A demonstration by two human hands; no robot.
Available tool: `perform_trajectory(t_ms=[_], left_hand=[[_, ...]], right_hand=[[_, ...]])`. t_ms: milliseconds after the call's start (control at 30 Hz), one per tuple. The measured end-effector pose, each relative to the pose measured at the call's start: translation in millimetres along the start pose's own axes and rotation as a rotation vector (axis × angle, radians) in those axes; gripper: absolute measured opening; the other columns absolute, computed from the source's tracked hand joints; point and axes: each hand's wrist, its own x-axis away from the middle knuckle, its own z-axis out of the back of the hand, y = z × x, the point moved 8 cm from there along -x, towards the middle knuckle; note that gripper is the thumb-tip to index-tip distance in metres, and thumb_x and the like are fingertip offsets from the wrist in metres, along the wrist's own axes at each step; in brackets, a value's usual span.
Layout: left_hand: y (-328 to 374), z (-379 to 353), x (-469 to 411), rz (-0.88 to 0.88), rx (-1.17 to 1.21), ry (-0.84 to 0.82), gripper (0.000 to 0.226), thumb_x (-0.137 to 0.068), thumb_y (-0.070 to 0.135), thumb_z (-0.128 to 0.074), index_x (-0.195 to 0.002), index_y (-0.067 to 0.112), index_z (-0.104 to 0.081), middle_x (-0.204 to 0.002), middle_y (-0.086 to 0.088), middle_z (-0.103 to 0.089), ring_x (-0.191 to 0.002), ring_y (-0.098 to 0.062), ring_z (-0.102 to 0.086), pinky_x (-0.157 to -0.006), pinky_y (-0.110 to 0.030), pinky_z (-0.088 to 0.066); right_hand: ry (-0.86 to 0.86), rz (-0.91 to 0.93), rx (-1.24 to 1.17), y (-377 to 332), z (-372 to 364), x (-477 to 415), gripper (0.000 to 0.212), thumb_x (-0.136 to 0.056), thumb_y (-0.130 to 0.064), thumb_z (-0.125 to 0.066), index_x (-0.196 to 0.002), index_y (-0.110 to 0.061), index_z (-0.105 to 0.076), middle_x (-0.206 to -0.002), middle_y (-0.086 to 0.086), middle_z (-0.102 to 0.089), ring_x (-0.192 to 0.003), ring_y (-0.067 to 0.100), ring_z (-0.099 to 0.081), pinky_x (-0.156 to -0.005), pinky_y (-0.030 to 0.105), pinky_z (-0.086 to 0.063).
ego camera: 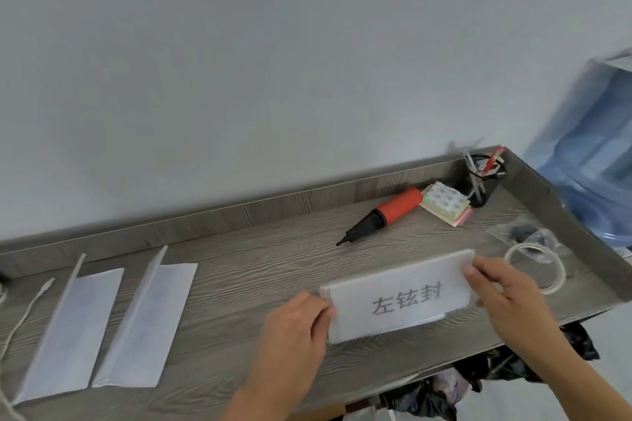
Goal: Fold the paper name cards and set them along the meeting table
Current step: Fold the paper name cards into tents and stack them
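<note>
A white paper name card with grey printed characters is held over the grey wooden table, its printed face toward me. My left hand pinches its left end and my right hand pinches its right end. Two folded white name cards lie to the left: one near the table's middle, the other beside it, farther left. Each has a raised fold along its left side.
An orange and black hand pump lies behind the held card. A stack of sticker sheets, a pen holder, a tape roll and a plastic bag sit at the right. A white cord runs along the left. A blue water jug stands beyond the right edge.
</note>
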Motion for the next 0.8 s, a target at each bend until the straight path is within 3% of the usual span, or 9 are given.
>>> perform_trajectory(t_ms=[67, 167, 233, 367, 533, 600, 667, 733, 800], left_hand=[[-6, -4, -1, 0.022, -0.006, -0.006, 0.010, -0.086, 0.024, -0.062, -0.078, 0.023, -0.069, -0.069, 0.019, -0.057, -0.056, 0.007, -0.044, -0.058, -0.005, -0.035], [-13, -11, -3, 0.042, -0.051, -0.025, 0.010, -0.088, 0.023, -0.063, -0.079, 0.022, -0.069, -0.073, 0.014, -0.066, -0.060, 0.000, -0.053, -0.057, -0.013, -0.041], [-14, -16, -4, 0.047, -0.145, -0.068, 0.015, -0.093, 0.028, -0.055, -0.086, 0.022, -0.067, -0.082, 0.012, -0.067, -0.067, -0.006, -0.057, -0.062, -0.023, -0.047], [-14, -19, -6, 0.074, -0.287, -0.135, 0.030, -0.100, 0.038, -0.032, -0.106, 0.026, -0.059, -0.102, 0.013, -0.063, -0.082, -0.009, -0.057, -0.071, -0.023, -0.046], [-26, -16, 1, 0.060, -0.227, -0.091, 0.036, -0.093, 0.049, -0.036, -0.107, 0.027, -0.061, -0.099, 0.011, -0.066, -0.083, -0.012, -0.062, -0.066, -0.026, -0.045], [-47, -4, 10, 0.164, -0.147, -0.054, 0.041, -0.091, 0.053, -0.036, -0.110, 0.028, -0.062, -0.101, 0.013, -0.064, -0.088, -0.009, -0.061, -0.072, -0.026, -0.050], [-79, 17, 23, 0.335, -0.025, 0.020, 0.032, -0.092, 0.049, -0.046, -0.106, 0.028, -0.064, -0.098, 0.014, -0.065, -0.089, -0.006, -0.059, -0.078, -0.028, -0.049], [-115, 46, 46, 0.518, 0.092, 0.150, 0.018, -0.090, 0.042, -0.055, -0.092, 0.029, -0.067, -0.085, 0.013, -0.067, -0.079, -0.002, -0.060, -0.072, -0.025, -0.050], [-149, 71, 76, 0.656, 0.156, 0.266, 0.019, -0.090, 0.037, -0.058, -0.073, 0.029, -0.065, -0.067, 0.008, -0.066, -0.065, -0.001, -0.059, -0.064, -0.019, -0.046]], right_hand=[[-0.016, -0.061, -0.038, 12, -4, -5, 0.022, -0.094, -0.016, -0.055, -0.082, -0.031, -0.067, -0.089, 0.007, -0.071, -0.084, 0.028, -0.066, -0.066, 0.032, -0.059], [0.043, -0.182, -0.142, 33, -4, -5, 0.019, -0.091, -0.010, -0.061, -0.107, -0.015, -0.070, -0.087, 0.007, -0.075, -0.079, 0.023, -0.071, -0.065, 0.019, -0.058], [0.050, -0.128, 0.010, 34, -8, -2, 0.028, -0.090, -0.013, -0.063, -0.118, -0.011, -0.066, -0.088, -0.001, -0.073, -0.078, 0.015, -0.070, -0.067, 0.022, -0.055], [0.059, 0.044, 0.357, 16, -13, 4, 0.030, -0.091, -0.023, -0.061, -0.120, -0.017, -0.067, -0.097, -0.004, -0.067, -0.076, 0.013, -0.063, -0.069, 0.033, -0.050], [0.120, 0.235, 0.546, -23, -13, 1, 0.036, -0.088, -0.023, -0.065, -0.123, -0.015, -0.064, -0.119, 0.005, -0.063, -0.112, 0.025, -0.054, -0.076, 0.036, -0.046], [0.118, 0.405, 0.503, -55, -29, 6, 0.036, -0.088, -0.030, -0.059, -0.118, -0.012, -0.067, -0.115, 0.006, -0.065, -0.109, 0.020, -0.052, -0.077, 0.034, -0.045], [0.057, 0.526, 0.422, -82, -56, 12, 0.043, -0.085, -0.038, -0.049, -0.111, -0.012, -0.070, -0.112, 0.003, -0.066, -0.106, 0.015, -0.050, -0.076, 0.033, -0.047], [-0.022, 0.631, 0.346, -106, -89, 21, 0.040, -0.084, -0.039, -0.048, -0.104, -0.014, -0.073, -0.109, 0.000, -0.066, -0.104, 0.012, -0.052, -0.076, 0.029, -0.047], [-0.118, 0.714, 0.284, -125, -124, 30, 0.033, -0.085, -0.038, -0.051, -0.100, -0.018, -0.073, -0.108, -0.004, -0.066, -0.102, 0.009, -0.055, -0.080, 0.022, -0.045]])
